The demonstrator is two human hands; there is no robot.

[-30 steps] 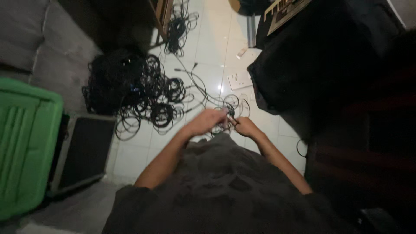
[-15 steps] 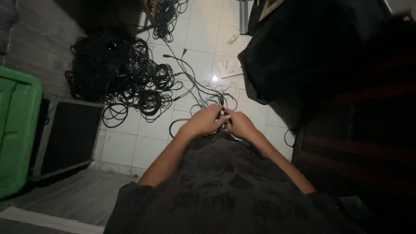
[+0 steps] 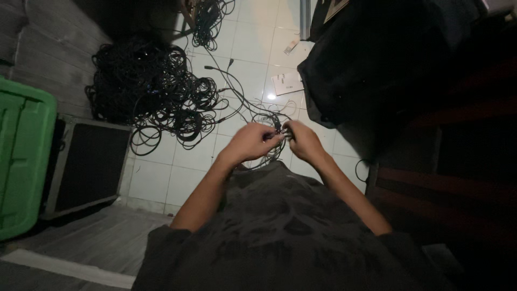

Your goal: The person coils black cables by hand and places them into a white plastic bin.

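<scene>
Left hand and right hand meet fingertip to fingertip, each pinched closed on the same thin black cable, whose loops hang just beyond and below the knuckles. A big tangle of black cables lies on the white tile floor well off past the left hand. A green bin and a black case sit farther out on that side.

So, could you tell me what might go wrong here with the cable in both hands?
The thin black cable between the left hand and right hand trails to the floor, where it could snag in the tangled cable pile. Dim light makes the small connector hard to see, so it might be mishandled.
</scene>
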